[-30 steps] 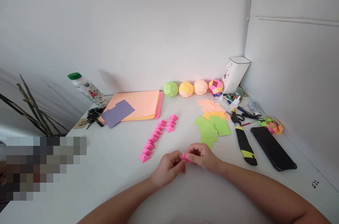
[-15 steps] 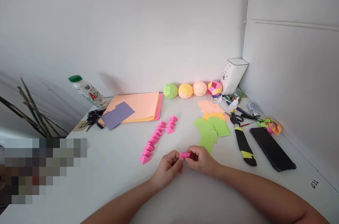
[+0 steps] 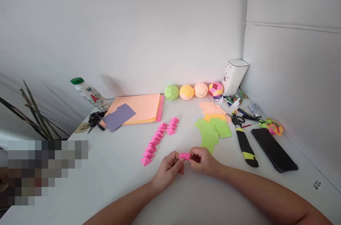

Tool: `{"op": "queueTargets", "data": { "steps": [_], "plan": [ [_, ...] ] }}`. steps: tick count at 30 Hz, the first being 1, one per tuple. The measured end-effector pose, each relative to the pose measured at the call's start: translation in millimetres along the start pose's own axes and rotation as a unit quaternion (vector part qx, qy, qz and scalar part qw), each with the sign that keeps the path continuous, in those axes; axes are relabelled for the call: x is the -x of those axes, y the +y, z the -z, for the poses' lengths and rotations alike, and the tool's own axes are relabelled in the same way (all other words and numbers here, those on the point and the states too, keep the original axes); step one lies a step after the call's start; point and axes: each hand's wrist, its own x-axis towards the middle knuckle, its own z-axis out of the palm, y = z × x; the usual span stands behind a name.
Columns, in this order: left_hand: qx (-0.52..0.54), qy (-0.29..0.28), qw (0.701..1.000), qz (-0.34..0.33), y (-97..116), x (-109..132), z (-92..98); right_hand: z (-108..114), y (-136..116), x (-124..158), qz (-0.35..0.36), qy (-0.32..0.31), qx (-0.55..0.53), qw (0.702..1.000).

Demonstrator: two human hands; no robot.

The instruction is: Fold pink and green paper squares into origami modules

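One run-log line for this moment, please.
left hand: pinching pink paper piece | right hand: pinching same piece | nearby: folded pink paper units, green paper

On my feed I see bare, rounded forearms [image 3: 128,205] tapering toward a bare left hand [image 3: 168,170] and bare right hand [image 3: 204,162].

I see a passage between the pink folded pieces [image 3: 156,141] and green sheets [image 3: 208,133]; farther back, paper balls [image 3: 187,92] block it.

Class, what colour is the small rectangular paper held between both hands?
The small rectangular paper is bright pink, seen best in the head view.
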Motion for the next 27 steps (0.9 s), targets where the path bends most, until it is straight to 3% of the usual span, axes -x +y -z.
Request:
{"op": "queueTargets", "data": {
  "steps": [13, 22, 27],
  "plan": [
    [-0.001, -0.018, 1.0, -0.021, 1.7, -3.8, 4.9, -0.3, 3.0, 2.9, 0.037, 0.011, -0.068, 0.997],
    [0.001, -0.026, 0.999, -0.026, 0.1, -3.4, 6.8, -1.4, 4.1, 1.9, 0.14, 0.031, -0.025, 0.989],
    [-0.005, -0.021, 1.0, -0.023, -0.1, -3.9, 6.3, -0.8, 2.9, 2.9, 0.121, 0.003, -0.049, 0.991]
  ]
}}
